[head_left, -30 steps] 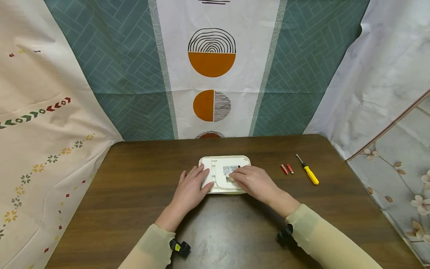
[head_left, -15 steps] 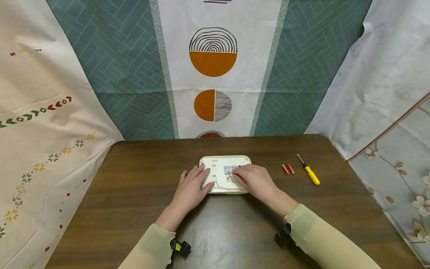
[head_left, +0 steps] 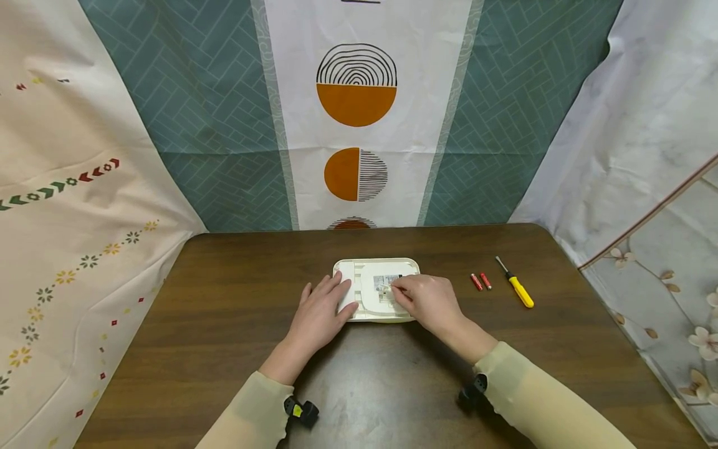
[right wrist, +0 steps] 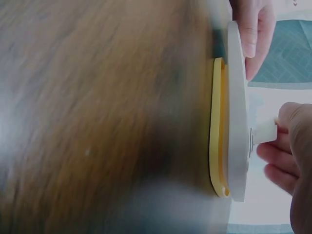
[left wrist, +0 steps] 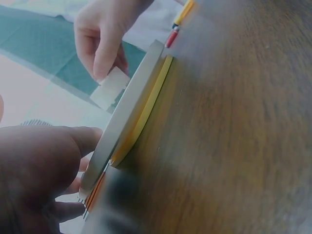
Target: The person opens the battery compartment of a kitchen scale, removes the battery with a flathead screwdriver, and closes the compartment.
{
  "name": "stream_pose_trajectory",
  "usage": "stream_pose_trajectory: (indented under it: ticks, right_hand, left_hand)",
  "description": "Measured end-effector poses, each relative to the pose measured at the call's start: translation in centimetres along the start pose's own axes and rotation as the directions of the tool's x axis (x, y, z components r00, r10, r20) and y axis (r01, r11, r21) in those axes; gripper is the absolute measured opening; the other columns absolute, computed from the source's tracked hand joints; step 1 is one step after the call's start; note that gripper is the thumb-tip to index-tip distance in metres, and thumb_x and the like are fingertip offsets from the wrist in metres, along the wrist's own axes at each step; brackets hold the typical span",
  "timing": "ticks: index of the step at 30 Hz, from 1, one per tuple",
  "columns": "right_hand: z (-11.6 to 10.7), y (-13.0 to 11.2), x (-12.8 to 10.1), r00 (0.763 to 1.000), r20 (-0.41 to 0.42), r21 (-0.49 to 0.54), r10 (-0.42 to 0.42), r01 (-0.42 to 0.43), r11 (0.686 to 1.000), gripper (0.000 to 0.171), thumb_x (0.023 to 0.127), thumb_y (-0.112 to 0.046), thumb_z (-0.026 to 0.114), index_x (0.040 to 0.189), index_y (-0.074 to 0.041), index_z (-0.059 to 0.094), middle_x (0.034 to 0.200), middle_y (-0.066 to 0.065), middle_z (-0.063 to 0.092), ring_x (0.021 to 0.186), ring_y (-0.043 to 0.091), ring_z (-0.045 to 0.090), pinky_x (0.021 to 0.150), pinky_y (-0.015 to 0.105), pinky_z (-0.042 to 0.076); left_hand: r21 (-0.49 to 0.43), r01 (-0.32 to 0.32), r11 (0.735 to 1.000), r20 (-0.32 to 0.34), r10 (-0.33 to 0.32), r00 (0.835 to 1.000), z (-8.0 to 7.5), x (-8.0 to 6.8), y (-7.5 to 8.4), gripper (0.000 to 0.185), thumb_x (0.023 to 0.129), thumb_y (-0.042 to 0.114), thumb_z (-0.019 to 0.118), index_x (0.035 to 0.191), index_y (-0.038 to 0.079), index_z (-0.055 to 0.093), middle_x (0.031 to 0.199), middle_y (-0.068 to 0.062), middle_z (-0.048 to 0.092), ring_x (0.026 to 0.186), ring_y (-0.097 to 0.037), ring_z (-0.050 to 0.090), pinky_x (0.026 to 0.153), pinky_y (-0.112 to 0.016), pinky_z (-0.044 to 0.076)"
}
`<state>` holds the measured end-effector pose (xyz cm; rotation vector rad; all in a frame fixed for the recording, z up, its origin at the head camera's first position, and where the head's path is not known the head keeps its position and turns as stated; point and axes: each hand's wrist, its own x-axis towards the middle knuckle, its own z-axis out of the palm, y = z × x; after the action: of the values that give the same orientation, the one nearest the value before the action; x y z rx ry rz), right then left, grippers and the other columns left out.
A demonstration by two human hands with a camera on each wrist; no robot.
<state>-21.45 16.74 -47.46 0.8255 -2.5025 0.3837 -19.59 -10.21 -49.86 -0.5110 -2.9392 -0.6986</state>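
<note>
A white rectangular device [head_left: 368,316] with a yellow underside [left wrist: 146,114] lies back-up on the table. A printed label [head_left: 382,282] and a small open compartment [head_left: 386,297] show on its back. My left hand [head_left: 320,310] rests on the device's left end, fingers spread and thumb touching the surface. My right hand [head_left: 429,300] is over the right half. Between thumb and fingers it pinches a small white cover [right wrist: 265,132], which stands on edge close over the device in the right wrist view.
Two red batteries [head_left: 476,282] lie on the brown table [head_left: 252,268] to the right of the device. Beyond them is a screwdriver [head_left: 520,292] with a yellow handle. Patterned cloths [head_left: 235,187] hang behind and at both sides of the table.
My right hand has shifted slightly right and up with the small cover, and more of the label and compartment now shows. My left hand stays on the device.
</note>
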Motion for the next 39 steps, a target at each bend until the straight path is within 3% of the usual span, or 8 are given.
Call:
stream_pose_trajectory:
  ticks: [5,9,16,26,39]
  right_hand:
    - [0.0,0.4,-0.5,0.981,-0.04,-0.024,-0.189,0.189,0.982,0.007,0.092,-0.01,0.089,0.093,-0.015,0.084,0.086,-0.004,0.08,0.077,0.016,0.077,0.066,0.037,0.063]
    - [0.1,0.7,-0.7,0.963,-0.05,-0.036,-0.265,0.263,0.964,0.01,0.09,-0.011,0.091,0.098,-0.012,0.084,0.094,-0.003,0.082,0.086,0.018,0.079,0.079,0.039,0.066]
    - [0.3,1.1,-0.9,0.954,-0.059,-0.074,-0.294,0.29,0.954,0.015,0.086,-0.008,0.094,0.097,-0.013,0.085,0.095,-0.002,0.082,0.085,0.018,0.079,0.08,0.038,0.066]
    - [0.6,1.3,-1.1,0.947,-0.065,-0.03,-0.315,0.314,0.949,0.017,0.084,-0.004,0.092,0.092,-0.015,0.082,0.092,-0.005,0.08,0.084,0.016,0.078,0.075,0.037,0.065]
    - [0.7,1.3,-1.6,0.941,-0.068,-0.021,-0.332,0.331,0.943,0.018,0.085,-0.008,0.095,0.096,-0.017,0.084,0.099,-0.005,0.082,0.088,0.015,0.079,0.078,0.036,0.065]
  left_hand:
    - [0.004,-0.001,1.0,0.0,0.001,1.0,0.0,0.0,0.0,0.061,0.108,0.045,0.072,0.16,0.014,0.061,0.172,-0.013,0.046,0.16,-0.039,0.04,0.127,-0.072,0.023]
    - [0.006,-0.002,1.0,0.002,0.002,1.0,0.0,0.0,0.0,0.061,0.109,0.045,0.072,0.16,0.014,0.061,0.172,-0.013,0.046,0.16,-0.038,0.04,0.127,-0.072,0.023]
    - [0.006,-0.001,1.0,0.003,0.001,1.0,0.0,-0.1,0.0,0.061,0.109,0.045,0.072,0.16,0.014,0.061,0.172,-0.012,0.046,0.16,-0.039,0.04,0.127,-0.073,0.023]
    - [-0.003,-0.002,1.0,0.001,0.002,1.0,-0.1,-0.1,0.0,0.061,0.109,0.044,0.072,0.16,0.014,0.061,0.172,-0.013,0.046,0.16,-0.039,0.04,0.128,-0.072,0.022]
    - [-0.004,0.003,1.0,0.0,-0.003,1.0,0.0,-0.1,0.0,0.061,0.108,0.044,0.073,0.16,0.014,0.061,0.172,-0.012,0.046,0.159,-0.039,0.041,0.128,-0.072,0.022]
